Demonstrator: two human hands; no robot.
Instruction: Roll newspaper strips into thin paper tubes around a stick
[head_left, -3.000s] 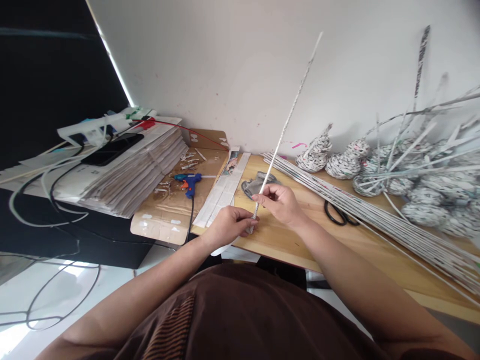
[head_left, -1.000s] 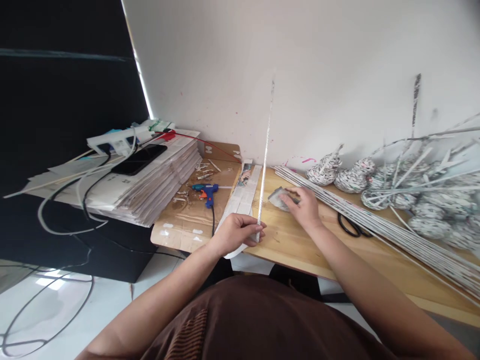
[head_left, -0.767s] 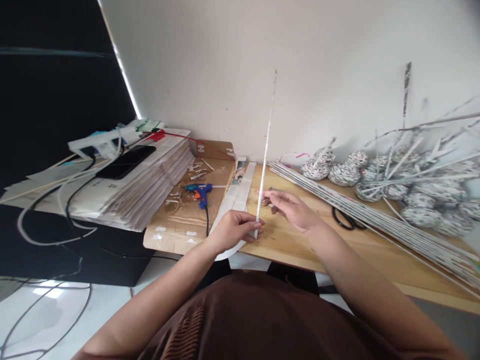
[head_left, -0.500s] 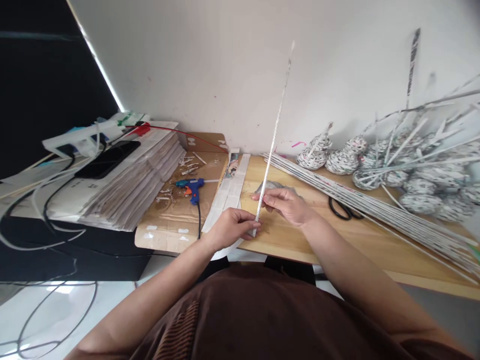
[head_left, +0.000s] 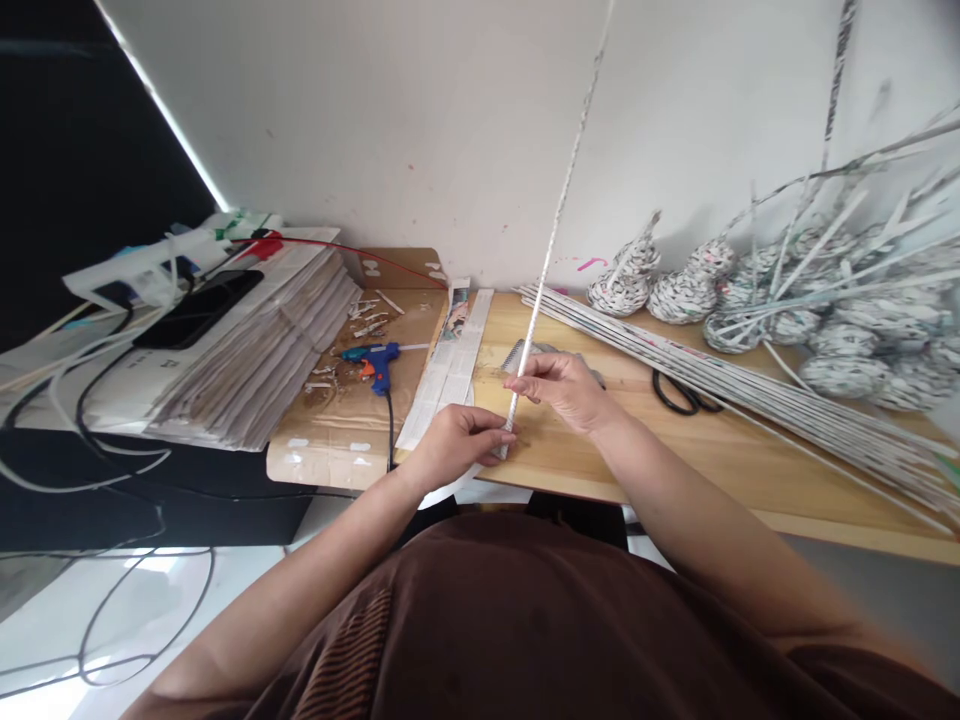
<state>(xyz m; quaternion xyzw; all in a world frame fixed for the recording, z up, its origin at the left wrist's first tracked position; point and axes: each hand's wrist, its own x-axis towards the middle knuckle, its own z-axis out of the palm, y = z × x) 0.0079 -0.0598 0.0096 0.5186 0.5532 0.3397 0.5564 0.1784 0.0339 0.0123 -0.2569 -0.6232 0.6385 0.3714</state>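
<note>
1. Your rolled paper stick [head_left: 555, 222] slants up over the front part of the table [head_left: 585, 460], its top reaching the upper edge of view.
2. Your left hand [head_left: 454, 440] pinches its lower end; your right hand [head_left: 566, 388] grips it between thumb and fingers just above.
3. Expect it to be light, fairly stiff and easily creased; the thicker bottom looks the safest hold, squeezed gently.
4. Beyond your right hand lies a grey mesh pad [head_left: 512, 357], partly hidden.
5. Farther out, paper strips [head_left: 445, 380] lie left, bundled paper sticks [head_left: 675, 360] right.
</note>
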